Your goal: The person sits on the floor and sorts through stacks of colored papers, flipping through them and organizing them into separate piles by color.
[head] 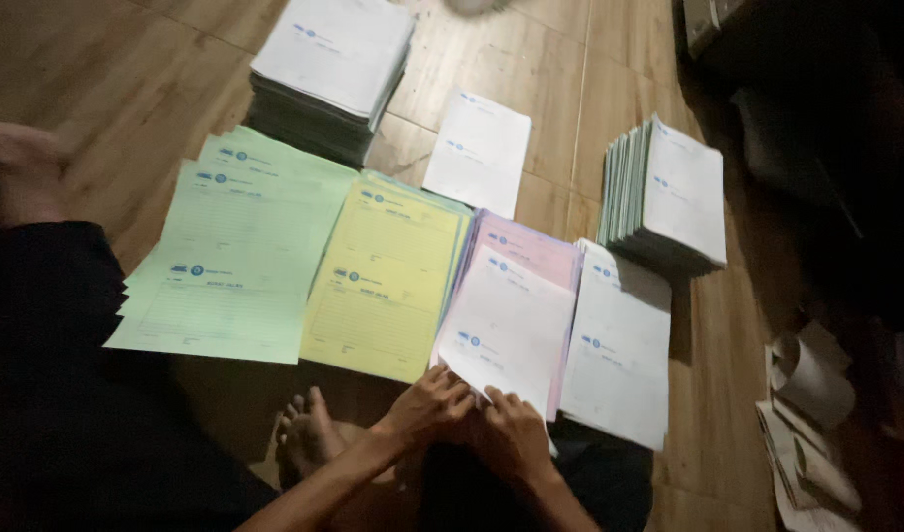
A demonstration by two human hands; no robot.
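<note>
Hands [472,414] — fingers curled on pink sheet [506,325]

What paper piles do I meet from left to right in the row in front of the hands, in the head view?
Green sheets → yellow sheets → pink sheets, with both hands at their near edge → white sheets.

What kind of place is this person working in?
Probably a small print or form-collating workspace on a wooden floor: coloured form sheets fanned out, tall paper stacks, both hands on pink sheets.

both hands [472,414] together, fingers curled
</note>
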